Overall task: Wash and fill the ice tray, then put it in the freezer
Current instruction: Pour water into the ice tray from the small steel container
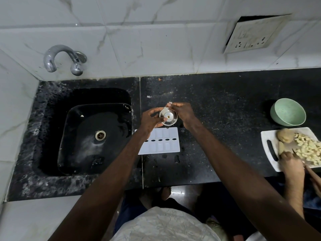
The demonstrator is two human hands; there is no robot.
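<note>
We stand at a black speckled stone counter (225, 101) set against a wall of white marbled tiles (156, 49). The white ice tray (166, 146) lies flat on the counter just right of the sink (52, 119), nearer the front edge than the wall. Above the tray's far edge, our left hand (151, 119) and right hand (182, 113) both curl their fingers round a small round steel piece (168, 117) with a brass centre. The sink fills the counter's left end, dark and wet around its metal drain (100, 135), with a chrome tap (59, 56) on the wall behind it. A socket plate (251, 35) hangs tilted on the tiles to the right. At the counter's right end sit a green bowl (288, 112) and a white cutting board (267, 138) with diced pale pieces (307, 150), where another person's hand (290, 162) rests.
</note>
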